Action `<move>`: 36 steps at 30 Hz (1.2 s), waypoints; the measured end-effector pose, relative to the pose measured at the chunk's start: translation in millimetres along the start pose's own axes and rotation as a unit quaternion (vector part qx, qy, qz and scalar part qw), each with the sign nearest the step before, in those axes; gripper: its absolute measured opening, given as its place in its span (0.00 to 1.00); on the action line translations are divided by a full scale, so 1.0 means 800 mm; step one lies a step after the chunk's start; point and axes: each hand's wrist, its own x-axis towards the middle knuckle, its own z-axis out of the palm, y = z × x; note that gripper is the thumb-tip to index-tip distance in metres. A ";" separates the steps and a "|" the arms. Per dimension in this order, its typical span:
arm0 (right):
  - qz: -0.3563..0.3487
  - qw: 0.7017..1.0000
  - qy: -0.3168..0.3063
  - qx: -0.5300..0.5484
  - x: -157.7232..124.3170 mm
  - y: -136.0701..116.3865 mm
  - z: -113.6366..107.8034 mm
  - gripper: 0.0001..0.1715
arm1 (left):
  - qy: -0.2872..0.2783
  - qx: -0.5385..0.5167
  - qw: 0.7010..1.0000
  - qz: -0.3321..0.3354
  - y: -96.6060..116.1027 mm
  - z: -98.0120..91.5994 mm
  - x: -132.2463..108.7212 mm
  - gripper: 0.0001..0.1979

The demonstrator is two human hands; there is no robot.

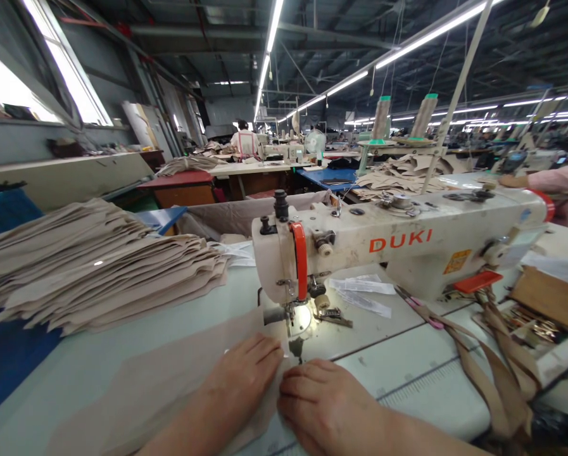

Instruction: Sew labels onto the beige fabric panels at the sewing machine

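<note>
Both hands lie flat on a beige fabric piece spread over the pale desk. The left grip and the right grip press down with fingers stretched out, fingertips nearly meeting just before the lit needle of the white DUKI sewing machine. A tall stack of cut beige pieces sits to the left, and tan straps trail off the right side.
</note>
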 end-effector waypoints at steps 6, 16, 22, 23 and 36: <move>-0.011 1.000 0.013 0.001 -0.002 0.002 0.003 0.10 | 0.010 0.007 1.000 0.002 0.000 0.000 0.001 0.15; 0.002 1.000 0.009 0.024 -0.002 0.001 0.004 0.11 | -0.012 -0.004 1.000 -0.003 -0.003 0.006 -0.003 0.13; 0.026 0.996 -0.051 0.074 0.004 0.005 -0.025 0.11 | -0.025 -0.017 0.999 -0.018 0.003 -0.002 -0.001 0.15; 0.042 0.994 -0.067 0.073 0.007 0.009 -0.031 0.11 | -0.029 -0.018 0.999 -0.019 0.005 -0.004 -0.001 0.15; 0.057 0.986 -0.130 -0.085 0.032 0.046 -0.028 0.09 | -0.013 -0.018 0.995 -0.098 0.023 -0.013 -0.024 0.18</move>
